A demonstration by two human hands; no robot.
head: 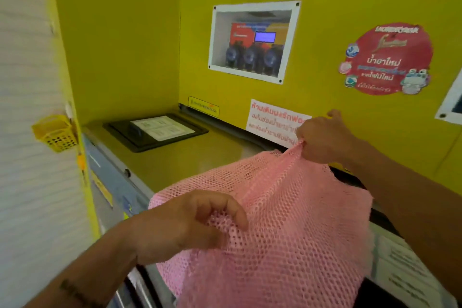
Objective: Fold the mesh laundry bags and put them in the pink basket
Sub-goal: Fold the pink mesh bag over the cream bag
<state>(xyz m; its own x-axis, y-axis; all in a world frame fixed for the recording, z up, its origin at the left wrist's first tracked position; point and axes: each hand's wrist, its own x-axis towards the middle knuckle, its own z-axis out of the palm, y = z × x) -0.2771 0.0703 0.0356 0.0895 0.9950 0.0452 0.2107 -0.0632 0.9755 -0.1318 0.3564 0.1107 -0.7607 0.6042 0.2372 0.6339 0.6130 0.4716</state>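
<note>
- Pink mesh laundry bag hangs in the air between my two hands, over the top of a washing machine, and fills the lower middle of the view.
- My left hand is low and near me; its fingers curl down over a bunched fold of the mesh and pinch it closed against the thumb.
- My right hand is higher and farther away, close to the yellow wall; its fingers are closed tight on a corner of the bag, drawing the mesh up into a taut ridge that runs from that corner down toward my left hand.
- The bag's lower part falls out of view at the bottom edge, so I cannot tell how much of it is folded.
- On the machine's top, behind and left of the bag, a dark hatch lies flat with a white label on it.
- A white notice with red writing is stuck to the wall just behind my right hand, which covers part of it.
- Higher on the wall sits a white-framed window with three round dark units and a small blue screen behind it, and to the right a round red sticker.
- A small yellow perforated basket hangs on the white wall at the left, well apart from the bag.
</note>
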